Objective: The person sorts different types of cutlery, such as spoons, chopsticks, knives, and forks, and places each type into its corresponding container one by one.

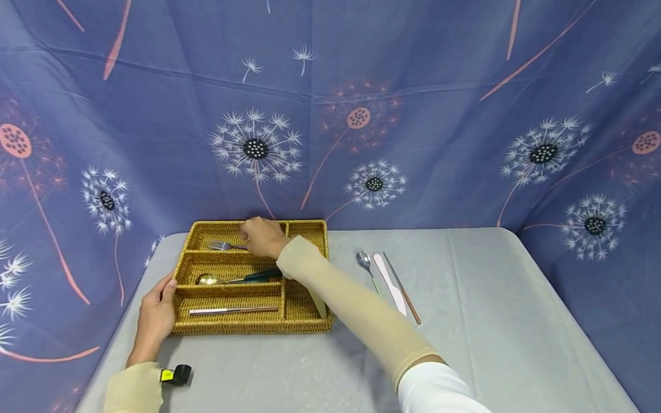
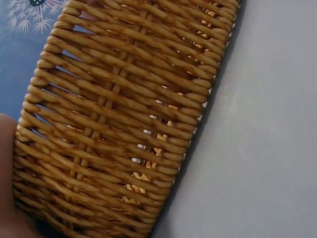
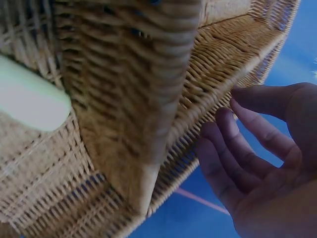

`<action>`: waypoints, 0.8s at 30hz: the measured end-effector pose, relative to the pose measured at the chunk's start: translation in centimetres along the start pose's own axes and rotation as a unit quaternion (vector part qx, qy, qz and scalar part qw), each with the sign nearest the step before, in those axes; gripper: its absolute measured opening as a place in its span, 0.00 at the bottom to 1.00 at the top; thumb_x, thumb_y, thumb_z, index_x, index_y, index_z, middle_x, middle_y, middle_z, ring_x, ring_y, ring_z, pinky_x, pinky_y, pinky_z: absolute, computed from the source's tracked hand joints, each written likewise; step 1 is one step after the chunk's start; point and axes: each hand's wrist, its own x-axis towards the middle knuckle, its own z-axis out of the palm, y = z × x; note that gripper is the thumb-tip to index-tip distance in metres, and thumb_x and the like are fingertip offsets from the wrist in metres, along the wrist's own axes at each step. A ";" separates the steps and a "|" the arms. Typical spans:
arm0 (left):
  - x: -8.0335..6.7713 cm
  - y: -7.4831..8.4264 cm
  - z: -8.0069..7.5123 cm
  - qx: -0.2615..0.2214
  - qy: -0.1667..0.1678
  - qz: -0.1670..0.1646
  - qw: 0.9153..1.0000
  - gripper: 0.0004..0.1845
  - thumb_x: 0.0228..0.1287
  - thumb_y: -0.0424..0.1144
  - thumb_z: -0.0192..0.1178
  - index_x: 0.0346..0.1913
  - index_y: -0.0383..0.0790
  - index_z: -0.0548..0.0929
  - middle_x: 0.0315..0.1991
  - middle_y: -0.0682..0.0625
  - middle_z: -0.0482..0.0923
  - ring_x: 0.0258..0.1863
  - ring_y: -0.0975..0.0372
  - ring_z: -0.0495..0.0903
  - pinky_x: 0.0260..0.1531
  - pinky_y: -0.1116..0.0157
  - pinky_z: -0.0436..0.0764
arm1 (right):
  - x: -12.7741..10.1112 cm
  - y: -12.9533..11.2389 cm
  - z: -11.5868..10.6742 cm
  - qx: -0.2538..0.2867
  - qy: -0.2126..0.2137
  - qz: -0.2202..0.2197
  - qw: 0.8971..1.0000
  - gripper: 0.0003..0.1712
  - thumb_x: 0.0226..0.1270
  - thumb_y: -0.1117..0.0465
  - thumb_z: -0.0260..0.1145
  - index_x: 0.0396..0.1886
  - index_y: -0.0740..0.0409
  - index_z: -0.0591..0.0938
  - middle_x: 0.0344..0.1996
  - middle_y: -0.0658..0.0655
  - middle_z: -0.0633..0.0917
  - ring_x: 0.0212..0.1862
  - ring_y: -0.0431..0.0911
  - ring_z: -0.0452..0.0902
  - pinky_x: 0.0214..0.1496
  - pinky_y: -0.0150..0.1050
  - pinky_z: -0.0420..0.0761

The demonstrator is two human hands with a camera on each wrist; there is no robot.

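A divided wicker tray (image 1: 228, 332) stands on the table. My left hand (image 1: 157, 310) grips its left end, thumb at the rim; its woven wall (image 2: 114, 109) fills the left wrist view. My right hand (image 1: 264, 236) is over the rear compartment, beside a fork (image 1: 220, 246) whose handle runs under the hand. In the right wrist view the right hand (image 3: 262, 153) has loosely bent fingers close to the wicker edge, nothing visible between them. The middle compartment holds a gold spoon (image 1: 209, 279) with a dark green handle; the front one holds chopsticks (image 1: 234, 310).
A pale green knife (image 1: 318, 303) lies in the right compartment, partly under my right sleeve. To the tray's right lie a green-handled spoon (image 1: 364, 260), a pale pink knife (image 1: 389, 281) and chopsticks (image 1: 404, 291). A patterned blue cloth (image 1: 447, 144) hangs behind the table.
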 end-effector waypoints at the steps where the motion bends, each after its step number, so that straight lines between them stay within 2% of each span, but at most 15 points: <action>1: 0.0 -0.1 0.1 0.000 -0.002 0.000 1.000 0.32 0.91 0.52 0.37 0.83 0.34 0.64 0.81 0.29 0.59 0.81 0.31 0.54 0.79 0.34 0.55 | -0.5 0.2 -0.2 0.000 0.006 -0.002 1.000 0.14 0.79 0.64 0.68 0.58 0.53 0.90 0.56 0.51 0.88 0.43 0.41 0.83 0.33 0.33 0.76; 4: -0.1 -0.3 0.1 0.003 -0.006 0.001 1.000 0.32 0.91 0.52 0.37 0.83 0.34 0.63 0.81 0.29 0.59 0.81 0.31 0.54 0.79 0.34 0.55 | -2.4 0.9 -0.7 0.008 0.024 -0.010 1.000 0.15 0.79 0.62 0.69 0.61 0.56 0.89 0.58 0.54 0.88 0.35 0.39 0.80 0.28 0.33 0.73; 6: -0.1 -0.3 0.1 0.003 -0.004 0.003 1.000 0.32 0.91 0.52 0.36 0.83 0.34 0.63 0.81 0.28 0.59 0.81 0.31 0.54 0.79 0.34 0.55 | -3.8 1.4 -1.1 0.020 0.034 -0.009 0.999 0.16 0.79 0.60 0.69 0.61 0.57 0.88 0.59 0.55 0.87 0.28 0.38 0.74 0.24 0.32 0.69; 9: 0.0 -0.3 0.1 0.001 0.003 0.011 1.000 0.32 0.91 0.51 0.37 0.83 0.33 0.64 0.80 0.28 0.60 0.80 0.31 0.55 0.79 0.34 0.56 | -6.1 2.4 -1.7 0.037 0.050 -0.012 0.998 0.17 0.79 0.60 0.69 0.62 0.60 0.87 0.51 0.56 0.89 0.20 0.38 0.67 0.19 0.31 0.63; 11: 0.1 -0.2 0.1 0.000 0.003 0.012 1.000 0.32 0.91 0.51 0.37 0.83 0.33 0.64 0.80 0.28 0.60 0.80 0.31 0.55 0.79 0.34 0.56 | -7.6 3.1 -2.0 0.045 0.073 -0.009 0.996 0.16 0.79 0.60 0.70 0.60 0.59 0.87 0.45 0.54 0.88 0.22 0.37 0.68 0.20 0.29 0.65; 13: 0.1 -0.2 0.1 -0.001 0.004 0.009 1.000 0.32 0.91 0.52 0.37 0.83 0.34 0.64 0.80 0.29 0.60 0.80 0.31 0.55 0.79 0.35 0.56 | -9.3 4.0 -2.3 0.050 0.097 -0.003 0.994 0.14 0.77 0.60 0.71 0.58 0.59 0.88 0.40 0.54 0.87 0.26 0.38 0.73 0.23 0.30 0.71; 17: 0.0 -0.3 0.0 0.000 0.009 -0.002 1.000 0.32 0.91 0.52 0.37 0.83 0.35 0.65 0.81 0.30 0.60 0.81 0.32 0.55 0.79 0.35 0.56 | -12.7 6.0 -2.6 0.075 0.142 0.019 0.987 0.13 0.74 0.62 0.73 0.54 0.59 0.89 0.42 0.54 0.88 0.36 0.44 0.82 0.32 0.35 0.81; 24: 0.0 -0.2 -0.1 -0.002 0.000 -0.005 1.000 0.32 0.91 0.53 0.37 0.84 0.36 0.63 0.82 0.31 0.58 0.81 0.32 0.54 0.80 0.35 0.55 | -19.0 10.2 -2.3 0.091 0.182 0.078 0.976 0.10 0.74 0.62 0.73 0.52 0.58 0.89 0.37 0.52 0.86 0.29 0.41 0.76 0.28 0.39 0.78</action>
